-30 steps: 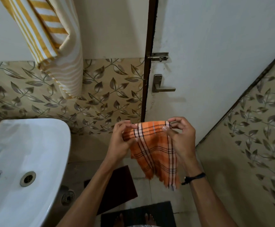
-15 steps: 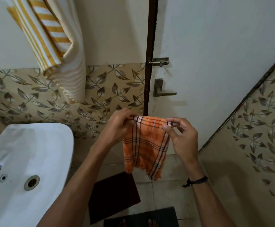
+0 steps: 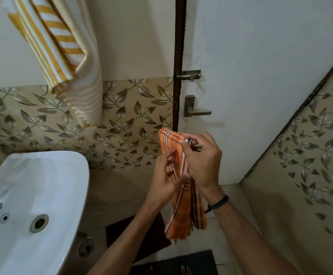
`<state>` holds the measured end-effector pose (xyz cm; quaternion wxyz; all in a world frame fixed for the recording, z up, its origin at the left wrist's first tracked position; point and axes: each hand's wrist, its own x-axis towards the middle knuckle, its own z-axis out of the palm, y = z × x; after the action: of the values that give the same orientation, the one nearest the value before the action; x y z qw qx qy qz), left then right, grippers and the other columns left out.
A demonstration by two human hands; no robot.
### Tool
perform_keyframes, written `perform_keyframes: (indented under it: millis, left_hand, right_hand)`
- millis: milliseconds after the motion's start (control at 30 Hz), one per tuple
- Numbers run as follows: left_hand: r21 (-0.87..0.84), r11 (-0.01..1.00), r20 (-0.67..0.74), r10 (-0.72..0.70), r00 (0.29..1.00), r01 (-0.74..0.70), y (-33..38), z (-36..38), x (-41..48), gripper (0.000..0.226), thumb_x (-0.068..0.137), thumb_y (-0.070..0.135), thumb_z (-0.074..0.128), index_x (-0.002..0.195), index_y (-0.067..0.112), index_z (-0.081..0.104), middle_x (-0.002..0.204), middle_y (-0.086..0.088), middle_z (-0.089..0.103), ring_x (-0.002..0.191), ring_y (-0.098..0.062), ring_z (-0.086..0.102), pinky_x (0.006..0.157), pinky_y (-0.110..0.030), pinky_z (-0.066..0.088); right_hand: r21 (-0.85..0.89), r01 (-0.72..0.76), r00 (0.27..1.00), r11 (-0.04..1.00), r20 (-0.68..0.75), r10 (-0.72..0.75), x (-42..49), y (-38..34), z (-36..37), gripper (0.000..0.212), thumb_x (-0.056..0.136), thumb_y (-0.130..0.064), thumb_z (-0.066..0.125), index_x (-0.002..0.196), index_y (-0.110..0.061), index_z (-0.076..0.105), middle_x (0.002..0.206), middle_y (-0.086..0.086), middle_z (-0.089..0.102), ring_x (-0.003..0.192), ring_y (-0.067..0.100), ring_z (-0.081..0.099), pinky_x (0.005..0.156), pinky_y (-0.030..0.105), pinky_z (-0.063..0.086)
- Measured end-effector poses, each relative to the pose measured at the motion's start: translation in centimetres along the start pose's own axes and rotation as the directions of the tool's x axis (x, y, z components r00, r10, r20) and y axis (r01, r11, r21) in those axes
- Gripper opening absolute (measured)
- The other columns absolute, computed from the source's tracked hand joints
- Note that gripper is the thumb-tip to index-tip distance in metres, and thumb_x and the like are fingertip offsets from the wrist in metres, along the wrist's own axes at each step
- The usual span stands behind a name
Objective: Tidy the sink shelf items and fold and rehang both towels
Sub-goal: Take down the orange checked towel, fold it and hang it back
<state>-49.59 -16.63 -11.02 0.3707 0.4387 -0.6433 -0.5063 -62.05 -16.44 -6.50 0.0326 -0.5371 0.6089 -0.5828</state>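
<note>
While in two hands (image 3: pixel 166 175) (image 3: pixel 203 161), one towel (image 3: pixel 187 207)

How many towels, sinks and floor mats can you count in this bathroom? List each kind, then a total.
Towels: 2, the orange checked towel and the yellow striped towel.
Sink: 1.
Floor mats: 2, the brown mat and the black mat.
Total: 5.

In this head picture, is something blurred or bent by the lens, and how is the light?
Head view: the left hand has motion-blurred fingers; the right hand and orange checked towel are sharper; the wide lens stretches the sink at the left edge; dim, soft light, faint shadow under the door handle.
</note>
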Motion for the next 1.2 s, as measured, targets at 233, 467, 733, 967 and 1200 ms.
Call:
perform_keyframes:
  millis: [233,467,733,967,1200]
  left_hand:
    - [-0.042,0.973,-0.172,0.217,0.961,-0.227,2.5,3.6,0.2,0.049,0.097,0.010,0.066,0.141,0.021,0.047,0.131,0.013,0.059,0.123,0.002,0.058,0.101,-0.021,0.050]
    - [-0.230,0.959,-0.284,0.095,0.954,-0.164,4.7,1.8,2.5,0.030,0.100,0.001,0.052,0.126,0.011,0.064,0.115,-0.004,0.073,0.106,-0.021,0.071,0.089,-0.041,0.061]
    - [-0.315,0.934,-0.108,0.143,0.984,-0.170,6.7,-4.1,3.1,0.035,0.095,-0.011,0.050,0.110,0.014,0.069,0.100,0.007,0.080,0.099,-0.013,0.074,0.083,-0.025,0.058]
    - [-0.318,0.929,-0.002,0.198,0.980,-0.188,7.1,-7.8,3.6,0.044,0.090,-0.015,0.053,0.115,0.015,0.073,0.113,-0.007,0.076,0.110,-0.028,0.070,0.094,-0.037,0.056]
    - [-0.403,0.863,-0.108,0.285,0.952,-0.305,8.8,-11.5,3.0,0.057,0.083,-0.011,0.055,0.136,0.011,0.056,0.133,-0.014,0.062,0.122,-0.027,0.060,0.099,-0.036,0.053]
  right_hand:
    - [-0.033,0.070,0.997,0.997,0.015,-0.069,-0.9,-1.6,0.0,0.019,0.088,-0.017,0.076,0.105,-0.009,0.075,0.100,0.003,0.065,0.091,0.021,0.068,0.072,0.035,0.062]
    - [0.322,-0.045,0.990,0.946,0.142,-0.002,1.7,-2.9,-3.3,0.013,0.090,-0.007,0.073,0.103,-0.010,0.074,0.104,0.002,0.071,0.100,0.013,0.069,0.084,0.028,0.059]
    - [0.334,-0.639,0.729,0.693,0.549,0.408,3.1,5.6,-4.7,0.099,0.063,-0.051,0.090,0.147,-0.029,0.044,0.146,-0.003,0.055,0.136,0.014,0.048,0.112,0.040,0.041]
    - [0.563,-0.590,0.776,0.578,0.594,0.213,4.1,3.7,-2.3,0.036,0.072,-0.005,0.076,0.108,-0.012,0.071,0.104,0.002,0.078,0.102,0.020,0.073,0.088,0.036,0.058]
    - [0.636,-0.342,0.871,0.692,0.491,-0.021,7.0,-0.2,-0.5,0.047,0.078,0.006,0.075,0.122,-0.002,0.062,0.110,-0.002,0.075,0.111,0.023,0.069,0.095,0.039,0.056]
